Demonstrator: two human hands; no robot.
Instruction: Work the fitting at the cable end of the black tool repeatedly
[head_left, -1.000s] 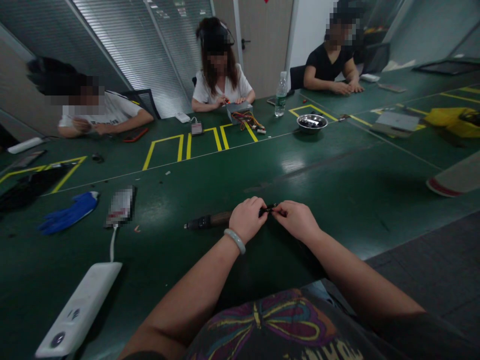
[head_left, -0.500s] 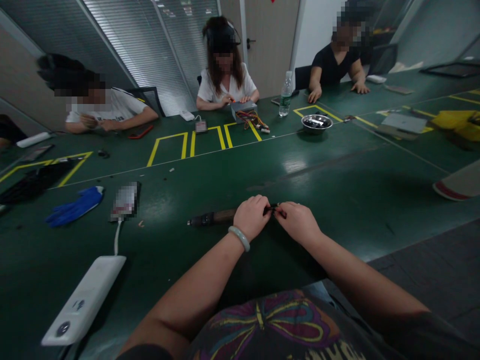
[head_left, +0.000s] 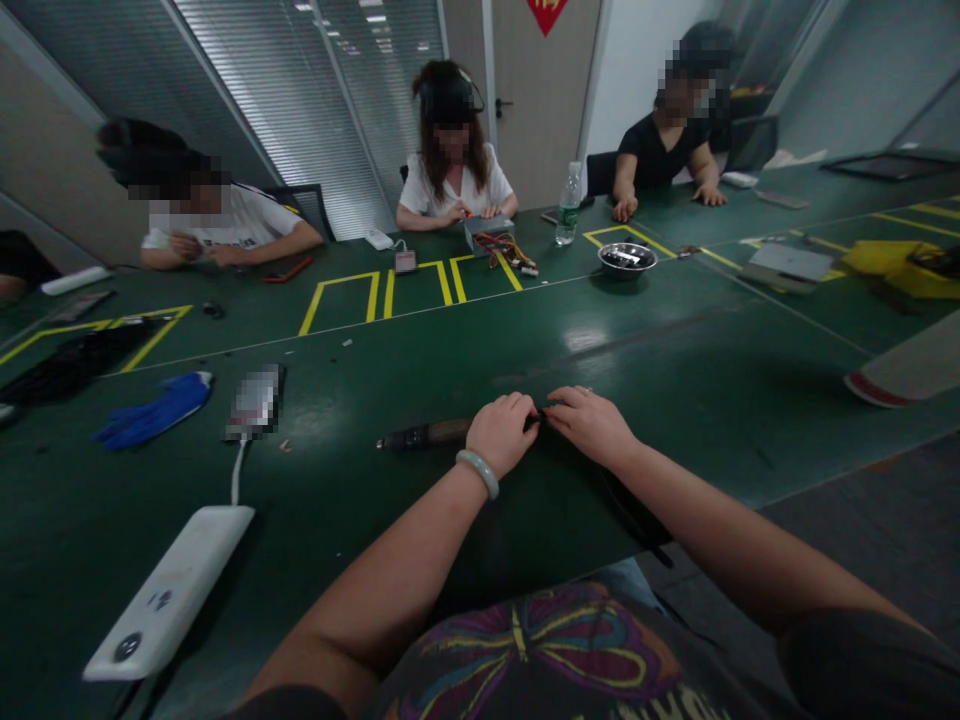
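Note:
A slim, dark cylindrical tool (head_left: 447, 431) with a brown middle and a small metal tip lies across the green table, its tip pointing left. Over its right end my left hand (head_left: 501, 432), with a pale bangle at the wrist, is closed, hiding that part. A small black piece shows at the left fingertips. Close beside it, my right hand (head_left: 591, 424) has its fingers bent together towards that piece; what they pinch is hidden. A black cord (head_left: 637, 520) runs below my right wrist towards the table edge.
On my left lie a white power bank (head_left: 171, 590), its cable leading to a phone-like device (head_left: 255, 400), and a blue glove (head_left: 154, 410). Farther off are a metal bowl (head_left: 627, 262), a water bottle (head_left: 568, 205) and a grey box with wires (head_left: 489, 236). Several people sit opposite.
My right hand has shifted slightly, its fingers lying flatter and straighter than before. My left hand keeps its hold on the tool. More of the black cord shows. The view has tilted up slightly.

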